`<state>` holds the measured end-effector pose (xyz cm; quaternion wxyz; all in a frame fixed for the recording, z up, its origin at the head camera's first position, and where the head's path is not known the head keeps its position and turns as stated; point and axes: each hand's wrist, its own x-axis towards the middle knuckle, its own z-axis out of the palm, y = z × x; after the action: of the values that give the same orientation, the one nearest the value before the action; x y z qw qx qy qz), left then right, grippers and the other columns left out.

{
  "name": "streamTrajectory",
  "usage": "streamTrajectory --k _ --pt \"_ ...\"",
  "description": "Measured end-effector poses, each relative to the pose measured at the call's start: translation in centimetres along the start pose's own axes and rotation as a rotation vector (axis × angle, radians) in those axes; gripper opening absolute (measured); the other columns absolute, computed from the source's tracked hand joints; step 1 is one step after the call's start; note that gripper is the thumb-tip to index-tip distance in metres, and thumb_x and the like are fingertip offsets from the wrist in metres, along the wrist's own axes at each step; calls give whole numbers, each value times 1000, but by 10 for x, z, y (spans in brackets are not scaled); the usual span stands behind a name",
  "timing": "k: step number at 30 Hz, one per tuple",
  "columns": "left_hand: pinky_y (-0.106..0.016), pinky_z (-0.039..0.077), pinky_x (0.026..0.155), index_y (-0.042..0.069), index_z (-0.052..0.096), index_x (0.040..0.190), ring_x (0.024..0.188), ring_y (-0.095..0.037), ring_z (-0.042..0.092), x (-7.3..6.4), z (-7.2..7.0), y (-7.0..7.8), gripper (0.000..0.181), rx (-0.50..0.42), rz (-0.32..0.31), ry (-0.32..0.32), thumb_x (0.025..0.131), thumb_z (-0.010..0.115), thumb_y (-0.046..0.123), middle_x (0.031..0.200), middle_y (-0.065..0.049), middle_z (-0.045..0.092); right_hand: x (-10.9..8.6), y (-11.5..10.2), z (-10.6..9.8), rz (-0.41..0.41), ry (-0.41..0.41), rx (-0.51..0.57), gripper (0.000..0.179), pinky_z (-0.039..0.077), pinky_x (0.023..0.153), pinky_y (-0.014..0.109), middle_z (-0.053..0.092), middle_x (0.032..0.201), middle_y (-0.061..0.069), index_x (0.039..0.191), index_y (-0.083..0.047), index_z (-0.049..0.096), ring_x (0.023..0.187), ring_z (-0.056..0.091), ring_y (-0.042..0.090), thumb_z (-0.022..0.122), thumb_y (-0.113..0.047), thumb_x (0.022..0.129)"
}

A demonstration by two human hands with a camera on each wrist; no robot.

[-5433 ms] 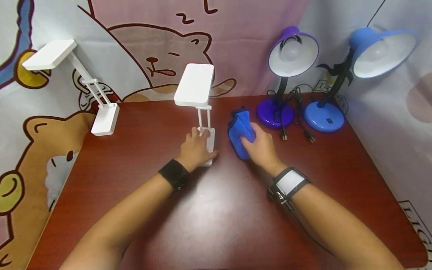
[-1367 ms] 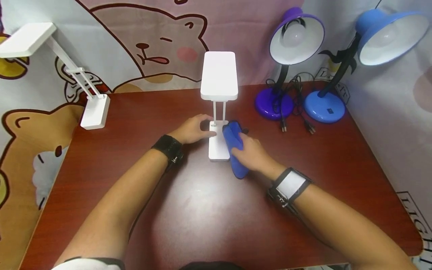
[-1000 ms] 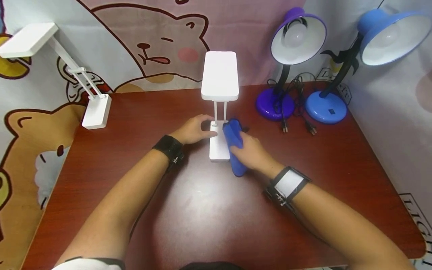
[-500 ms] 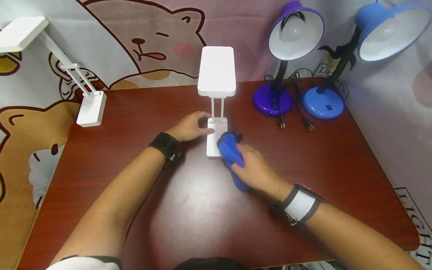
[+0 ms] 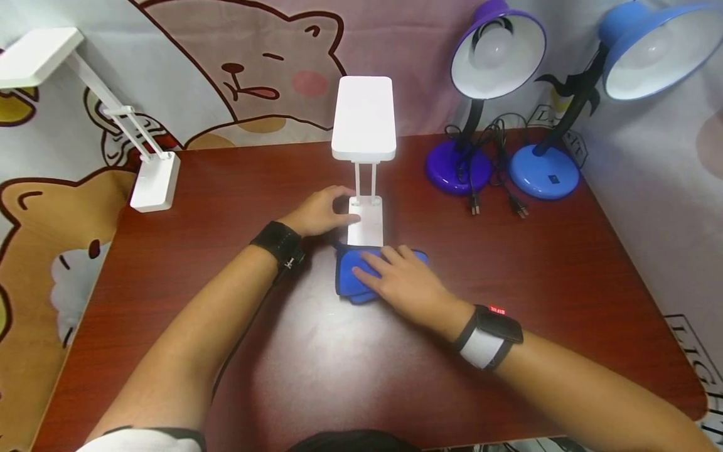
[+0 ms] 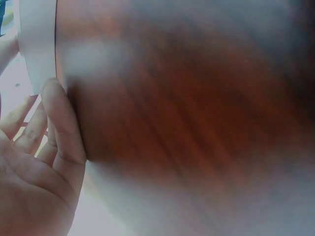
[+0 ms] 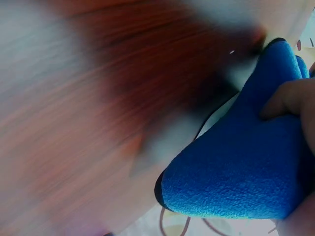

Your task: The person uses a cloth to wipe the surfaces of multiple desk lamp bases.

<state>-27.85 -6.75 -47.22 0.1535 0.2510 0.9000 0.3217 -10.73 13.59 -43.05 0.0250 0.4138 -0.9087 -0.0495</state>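
Note:
A white desk lamp (image 5: 364, 119) stands near the middle of the table, its flat panel raised on two thin rods. My left hand (image 5: 320, 213) grips the left side of the lamp's base (image 5: 367, 223), thumb on top and fingers behind it. In the left wrist view, its fingers (image 6: 61, 118) lie along the white edge. My right hand (image 5: 403, 279) holds a dark-edged blue cloth (image 5: 350, 282) at the base's front end, covering that end. The right wrist view shows a digit denting the fuzzy cloth (image 7: 236, 167).
A second white lamp (image 5: 155, 182) stands at the back left. A purple lamp (image 5: 446, 166) and a blue lamp (image 5: 545, 172) stand at the back right, with black cords and plugs (image 5: 474, 204) between them. Printed fabric (image 5: 254, 37) hangs behind the reddish-brown table (image 5: 593, 301).
My left hand shifted from the top of the lamp base to its left side as the lamp moved right. The cloth went from beside the lamp, along the base's right side, to its front.

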Motion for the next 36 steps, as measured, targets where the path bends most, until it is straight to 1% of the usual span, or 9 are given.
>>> streamTrajectory --k 5,12,16,20,26,29,32,34,36 --pt "-49 35 108 14 50 132 128 -25 42 -1 -2 2 69 -2 -12 -3 76 70 49 137 -10 52 -6 2 0 23 27 -14 60 49 87 51 51 139 11 139 -21 48 112 47 34 64 -4 84" --pt "-48 36 107 16 51 132 127 -25 43 -2 -1 2 68 15 -26 5 76 69 51 137 -10 52 9 -8 -1 -46 24 -9 56 48 86 48 50 140 11 139 -22 47 111 47 33 60 -8 86" --pt "-49 36 107 16 51 132 127 -25 43 -1 -1 1 67 8 -16 5 77 69 50 137 -10 52 2 -6 -1 -5 -3 -4 59 48 88 50 50 140 11 139 -23 47 112 47 33 62 -6 85" --pt "-48 36 108 16 51 131 128 -24 42 -1 -3 2 67 11 -10 6 77 70 50 137 -9 52 -11 0 -1 43 8 24 60 49 88 52 52 138 12 139 -22 48 113 47 34 66 -8 84" --pt "-48 36 107 17 51 131 128 -24 42 0 -5 3 68 23 -22 0 76 70 51 138 -9 51 -14 4 -1 50 28 54 58 49 89 51 53 136 13 139 -21 48 113 47 34 66 -12 85" --pt "-49 35 109 18 48 134 130 -24 40 0 -6 3 69 25 -19 -27 77 69 51 140 -9 49 -10 7 -6 91 45 156 59 49 88 49 56 132 12 138 -22 49 110 48 31 67 -15 82" --pt "-50 35 108 17 44 137 130 -23 39 -4 -11 3 65 -17 8 -42 83 65 45 141 -8 47 -6 12 -13 203 119 366 61 50 88 46 59 125 11 136 -21 52 107 50 26 69 -16 77" --pt "-49 38 105 16 45 134 126 -22 42 -9 -16 4 55 -39 40 5 87 62 38 137 -8 50 -3 18 -17 300 205 528 61 52 83 44 62 118 11 133 -17 54 101 53 23 70 -14 75" --pt "-47 44 95 14 53 124 112 -21 50 -19 -22 5 39 -64 82 91 89 61 30 123 -8 56 0 25 -18 396 287 650 57 54 78 43 65 111 12 129 -11 57 96 56 22 70 -12 74"
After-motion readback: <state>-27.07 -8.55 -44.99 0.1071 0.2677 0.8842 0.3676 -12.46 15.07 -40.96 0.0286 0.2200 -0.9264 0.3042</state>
